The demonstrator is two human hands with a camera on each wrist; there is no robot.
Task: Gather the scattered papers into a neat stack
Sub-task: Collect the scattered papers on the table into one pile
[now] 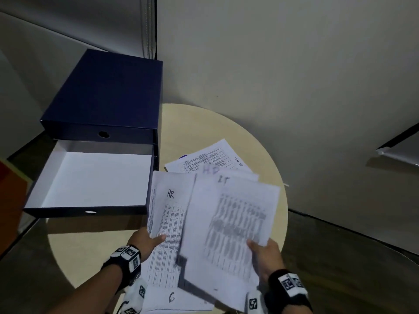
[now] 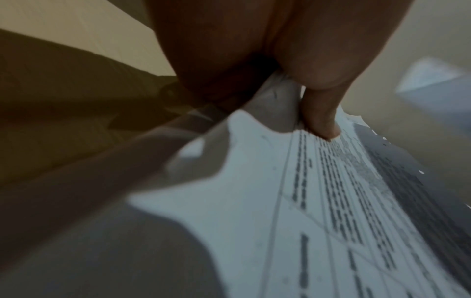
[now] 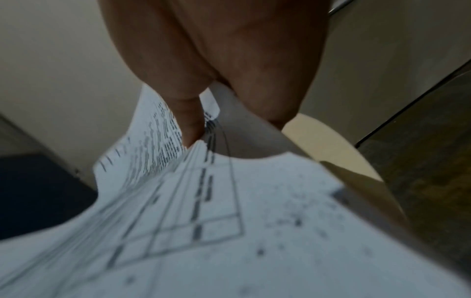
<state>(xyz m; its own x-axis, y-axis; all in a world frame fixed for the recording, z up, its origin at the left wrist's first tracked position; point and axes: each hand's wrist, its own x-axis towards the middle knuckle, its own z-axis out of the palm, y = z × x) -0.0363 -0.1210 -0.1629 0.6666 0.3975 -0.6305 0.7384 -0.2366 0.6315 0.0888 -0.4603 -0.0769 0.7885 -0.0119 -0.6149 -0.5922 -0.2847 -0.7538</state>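
Printed white sheets lie and hang over a round beige table (image 1: 102, 245). My left hand (image 1: 147, 241) pinches the edge of a sheet marked HR (image 1: 169, 214), thumb on top; the left wrist view shows that thumb (image 2: 321, 119) pressed on the printed paper (image 2: 305, 201). My right hand (image 1: 264, 252) pinches a blurred bundle of sheets (image 1: 231, 225), one marked IT, lifted above the table; in the right wrist view the thumb (image 3: 190, 125) clamps the curling papers (image 3: 229, 221). One more printed sheet (image 1: 208, 158) lies flat farther back. A sheet marked G (image 1: 172, 298) lies under the held ones near the front edge.
A dark blue drawer box (image 1: 108, 94) stands on the table's left, its lower drawer (image 1: 95, 177) pulled out, white inside and holding nothing. Walls rise close behind the table. An orange object (image 1: 9, 200) shows at the far left. Dark floor (image 1: 340, 257) surrounds the table.
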